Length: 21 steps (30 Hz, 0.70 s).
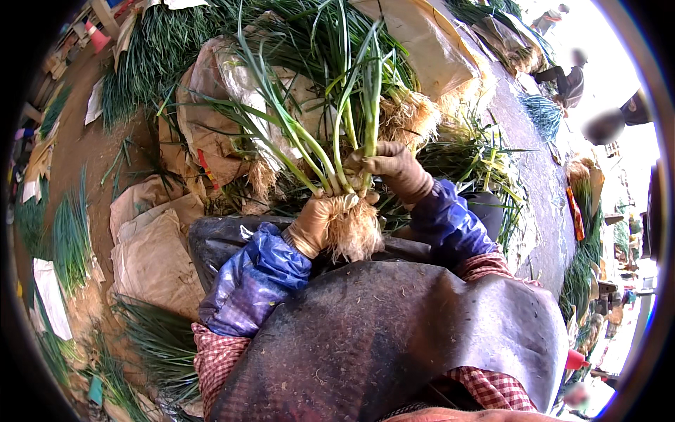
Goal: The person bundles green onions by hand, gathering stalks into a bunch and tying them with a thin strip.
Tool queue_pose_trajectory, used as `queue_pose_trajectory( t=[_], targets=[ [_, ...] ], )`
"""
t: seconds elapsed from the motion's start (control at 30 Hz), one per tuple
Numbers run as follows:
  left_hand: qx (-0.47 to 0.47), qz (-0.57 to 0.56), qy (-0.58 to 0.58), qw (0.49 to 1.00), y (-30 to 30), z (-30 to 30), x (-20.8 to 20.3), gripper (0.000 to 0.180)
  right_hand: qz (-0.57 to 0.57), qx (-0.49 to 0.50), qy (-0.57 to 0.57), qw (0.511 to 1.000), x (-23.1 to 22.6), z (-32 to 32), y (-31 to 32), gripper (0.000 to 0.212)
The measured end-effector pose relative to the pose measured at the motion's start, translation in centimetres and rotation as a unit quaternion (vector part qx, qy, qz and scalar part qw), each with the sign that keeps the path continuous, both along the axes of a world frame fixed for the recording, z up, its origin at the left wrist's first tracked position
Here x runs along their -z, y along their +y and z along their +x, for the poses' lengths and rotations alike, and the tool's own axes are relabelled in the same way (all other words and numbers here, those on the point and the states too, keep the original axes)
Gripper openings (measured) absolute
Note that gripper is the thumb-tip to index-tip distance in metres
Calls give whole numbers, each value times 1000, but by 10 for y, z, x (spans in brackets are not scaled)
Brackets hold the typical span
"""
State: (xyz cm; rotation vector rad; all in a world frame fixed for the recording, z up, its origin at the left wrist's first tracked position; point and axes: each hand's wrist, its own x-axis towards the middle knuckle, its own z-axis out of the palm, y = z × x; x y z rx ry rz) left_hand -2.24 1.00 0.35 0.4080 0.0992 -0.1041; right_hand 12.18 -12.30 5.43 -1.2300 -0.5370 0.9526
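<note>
A small bunch of spring onions [327, 165] stands upright in front of me, its pale, stringy roots hanging at the bottom. My left hand [316, 224], in a tan glove, is closed round the white base of the bunch just above the roots. On the right side of the same bunch, my right hand [399, 171], also gloved, pinches a stalk between thumb and fingers. The stalks fan out to the upper left and straight up. Parts of both hands' fingers are hidden behind the bunch.
A big heap of spring onions [306, 32] lies beyond my hands, with cream sacks [432, 46] around it. Loose leaf scraps [485, 165] lie to the right. Folded tan sacks [156, 246] rest at left. A dark apron [337, 337] covers my lap. Other people appear far right.
</note>
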Motion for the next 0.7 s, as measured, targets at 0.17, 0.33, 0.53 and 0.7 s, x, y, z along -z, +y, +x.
queue_pose_trajectory(
  t=[0.17, 0.33, 0.53, 0.7],
  targets=[
    [-58, 118, 47, 990, 6, 0, 9, 29, -101, 33, -108, 988, -9, 3, -19, 22],
    [-93, 238, 30, 966, 4, 1, 0, 23, -155, 87, -114, 977, -3, -1, -29, 28],
    [-80, 285, 28, 955, 0, -1, 0, 23, -222, 123, -87, 963, 7, 11, -4, 29],
    [-130, 286, 27, 949, -4, 2, -3, 17, -196, 159, -117, 961, -12, -2, -15, 23]
  ],
)
